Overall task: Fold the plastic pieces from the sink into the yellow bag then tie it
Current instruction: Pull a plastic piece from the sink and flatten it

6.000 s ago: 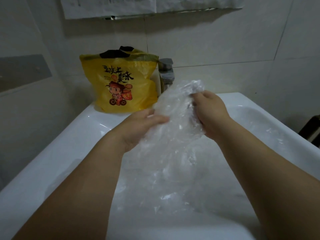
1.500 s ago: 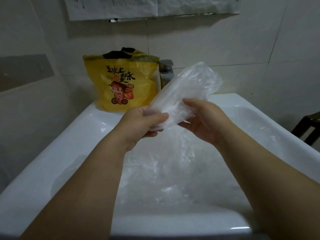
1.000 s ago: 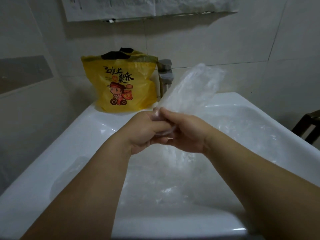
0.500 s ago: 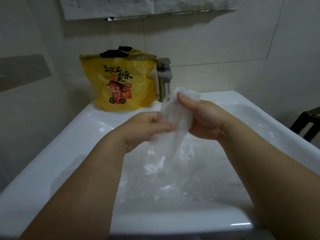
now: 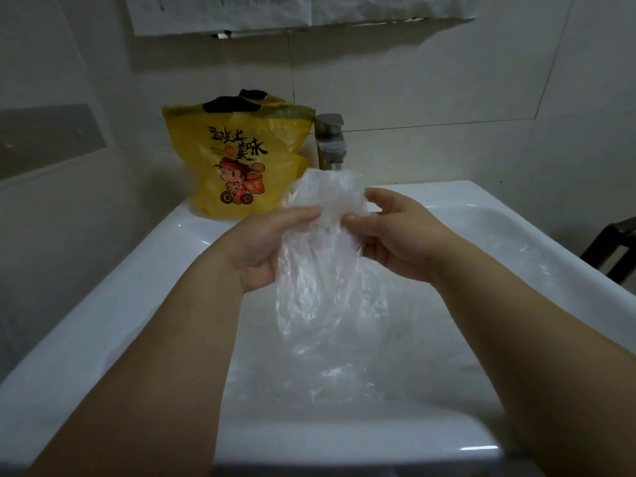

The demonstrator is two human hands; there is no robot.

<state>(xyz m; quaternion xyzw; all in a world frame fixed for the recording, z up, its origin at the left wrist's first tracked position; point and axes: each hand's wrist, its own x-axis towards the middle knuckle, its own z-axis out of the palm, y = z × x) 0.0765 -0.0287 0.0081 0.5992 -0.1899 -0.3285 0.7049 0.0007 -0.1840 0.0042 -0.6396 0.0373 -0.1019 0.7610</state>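
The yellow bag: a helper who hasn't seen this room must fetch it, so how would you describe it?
Find the white sink against the tiled wall. On its back left corner, just left of the metal faucet, stands the yellow bag. It alone is coloured: bright yellow with black lettering and a cartoon figure, unlike the clear plastic piece held over the sink.
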